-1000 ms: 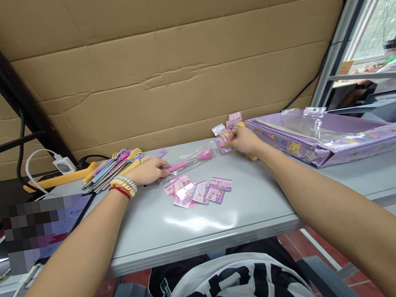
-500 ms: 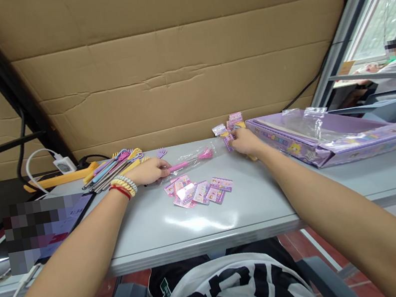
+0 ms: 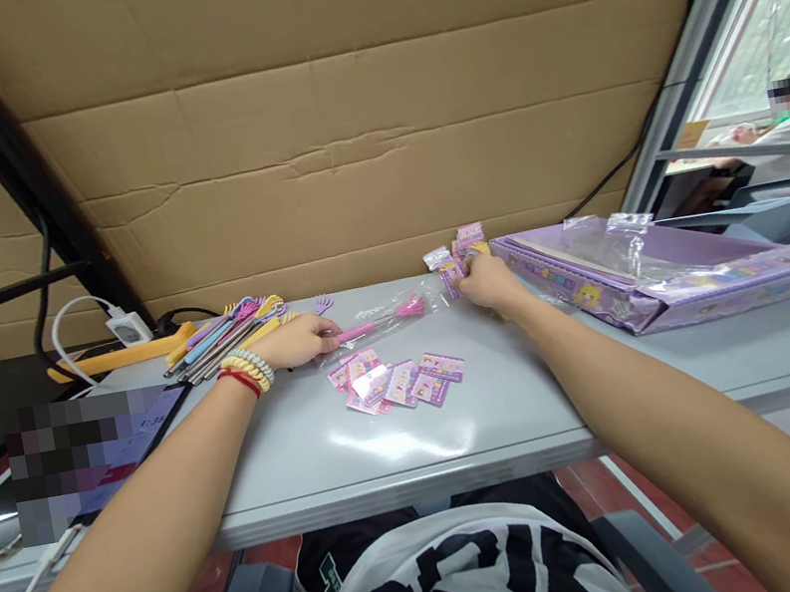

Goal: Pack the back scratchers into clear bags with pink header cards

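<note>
Stick [image 3: 360,331], pink-handled with a metal shaft and a pink head, flat on the table [image 3: 520,406] inside a clear bag [image 3: 433,297], between left hand [image 3: 307,338] and right hand [image 3: 487,280]. Probably light, to judge by the thin shaft; stiff along its length, but soft, slick and crinkly around the outside. Likely to slide about if pinched only by the loose end of the bag. Best held by the thicker handle, with little pressure on the head, perhaps the more fragile part.

Hands well apart. Left one at the handle end, touching it or the bag; impossible to tell whether gripping or merely resting there. Right one bent over a yellow piece [image 3: 481,247] and against small packets [image 3: 452,278], near the purple box [image 3: 734,290]; with fingertips hidden, no telling how firmly closed.

Cards [image 3: 430,389] on the near side of the stick, in pink and purple, with print too tiny to read. Cartoon pattern and possible lettering along the box side, likewise illegible. "1:38" on the screen [image 3: 149,428] at the left. No brand legible.
</note>
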`<state>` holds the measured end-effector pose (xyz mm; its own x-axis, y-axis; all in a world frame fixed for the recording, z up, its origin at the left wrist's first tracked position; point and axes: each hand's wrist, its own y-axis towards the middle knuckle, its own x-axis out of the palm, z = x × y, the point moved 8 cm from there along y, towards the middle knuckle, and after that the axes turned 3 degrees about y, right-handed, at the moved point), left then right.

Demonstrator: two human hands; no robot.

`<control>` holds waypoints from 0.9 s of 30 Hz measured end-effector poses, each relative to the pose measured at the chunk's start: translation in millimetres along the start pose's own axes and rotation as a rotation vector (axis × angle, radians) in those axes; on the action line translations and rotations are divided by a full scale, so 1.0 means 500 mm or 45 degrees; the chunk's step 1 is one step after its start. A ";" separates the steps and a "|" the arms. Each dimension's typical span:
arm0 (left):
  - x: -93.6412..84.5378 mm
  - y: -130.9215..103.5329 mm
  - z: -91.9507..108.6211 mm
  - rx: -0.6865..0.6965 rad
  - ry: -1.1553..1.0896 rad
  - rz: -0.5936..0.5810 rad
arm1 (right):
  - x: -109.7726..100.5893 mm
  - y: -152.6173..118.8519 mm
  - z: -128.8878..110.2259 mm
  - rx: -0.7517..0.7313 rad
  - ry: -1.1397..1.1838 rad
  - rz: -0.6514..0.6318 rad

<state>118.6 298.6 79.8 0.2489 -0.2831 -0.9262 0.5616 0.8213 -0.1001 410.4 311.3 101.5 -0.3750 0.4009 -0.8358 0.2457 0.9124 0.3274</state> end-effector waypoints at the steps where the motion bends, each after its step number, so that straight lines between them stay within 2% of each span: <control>1: 0.000 0.000 0.001 0.008 0.000 0.001 | 0.001 -0.002 -0.001 0.008 0.007 -0.011; 17: 0.000 0.002 -0.011 -0.033 0.016 0.014 | 0.009 0.007 0.023 0.025 0.156 -0.030; 27: 0.000 0.001 0.000 0.006 0.077 -0.003 | 0.011 0.006 0.022 0.024 0.235 -0.014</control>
<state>118.9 299.0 79.7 0.1998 -0.2543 -0.9463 0.5659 0.8183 -0.1004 419.2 315.5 93.1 -0.5349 0.4007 -0.7439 0.2566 0.9159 0.3088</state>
